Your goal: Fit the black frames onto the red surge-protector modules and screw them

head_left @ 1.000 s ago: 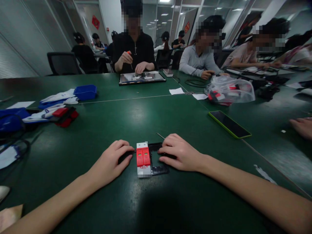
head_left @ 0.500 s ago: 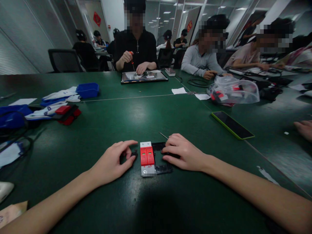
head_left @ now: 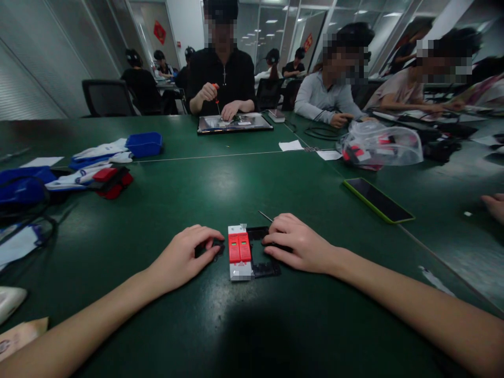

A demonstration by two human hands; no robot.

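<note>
A red and grey two-pole surge protector module lies on the green table in front of me. Against its right side is a black plastic frame. My right hand is closed over the frame's right part, its fingertips on the dark plastic. A thin metal shaft sticks out beyond those fingers; its other end is hidden. My left hand is at the module's left, apart from it. Its thumb and index finger are closed about a small black part, mostly covered by the fingers.
A green-edged phone lies to the right, with a plastic bag of red parts behind it. Gloves, a blue tray and a red-black item are at the left. Across the table a person works on a flat panel.
The view has shifted slightly. My left fingers have drawn in closer around the small black part. The module, the frame and my right hand look nearly unchanged.
</note>
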